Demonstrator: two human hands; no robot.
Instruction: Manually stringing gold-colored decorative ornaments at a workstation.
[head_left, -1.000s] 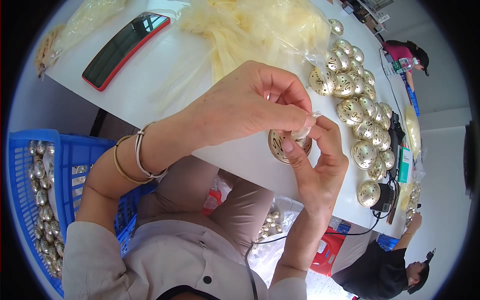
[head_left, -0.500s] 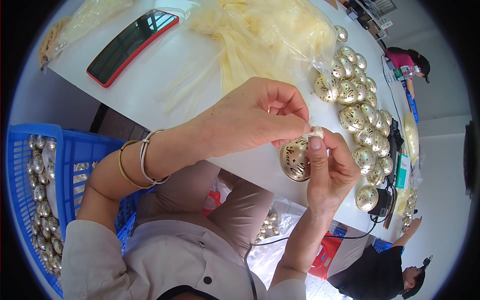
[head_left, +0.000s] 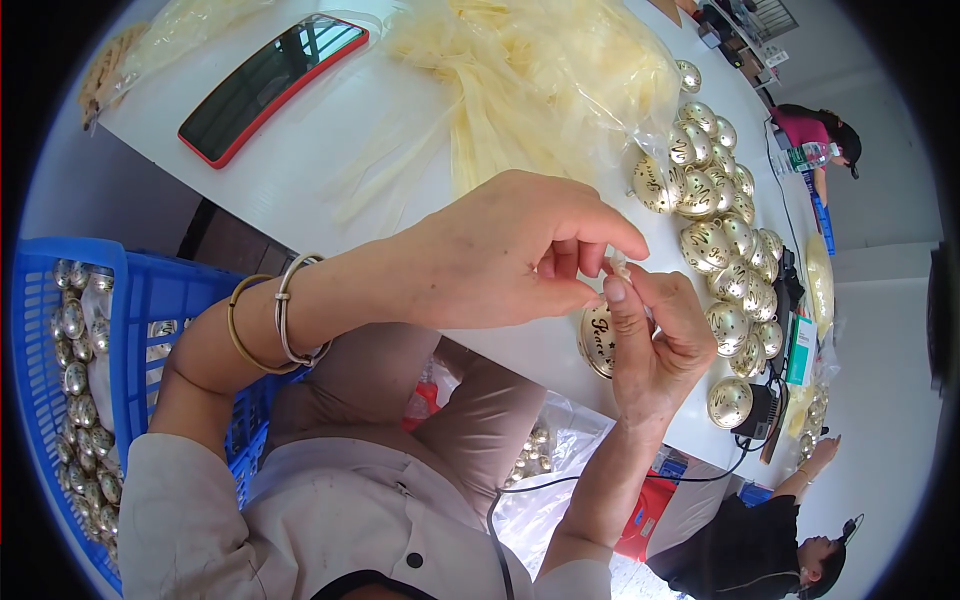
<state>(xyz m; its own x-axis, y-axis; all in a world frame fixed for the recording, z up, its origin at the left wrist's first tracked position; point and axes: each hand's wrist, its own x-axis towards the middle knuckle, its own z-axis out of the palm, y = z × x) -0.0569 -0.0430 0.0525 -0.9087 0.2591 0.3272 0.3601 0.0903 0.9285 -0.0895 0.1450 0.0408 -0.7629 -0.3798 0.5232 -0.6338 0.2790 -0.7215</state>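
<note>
My right hand pinches a short piece of cream ribbon between thumb and index finger. A gold ball ornament with dark lettering sits just below the pinch, partly covered by the right thumb. Whether the ribbon joins the ball is hidden. My left hand, two bangles on its wrist, reaches in from the left with thumb and index finger spread on either side of the ribbon. Its other fingers are curled, and nothing shows in its grasp.
Gold balls cluster on the white table's right side. Pale yellow ribbons in clear plastic lie at the back, beside a red-edged phone. A blue crate of metallic balls stands left. Two people are at right.
My left thumb and index finger have parted from their pinch at the ribbon. The ball has shifted slightly right and down; the right hand keeps its pinch.
</note>
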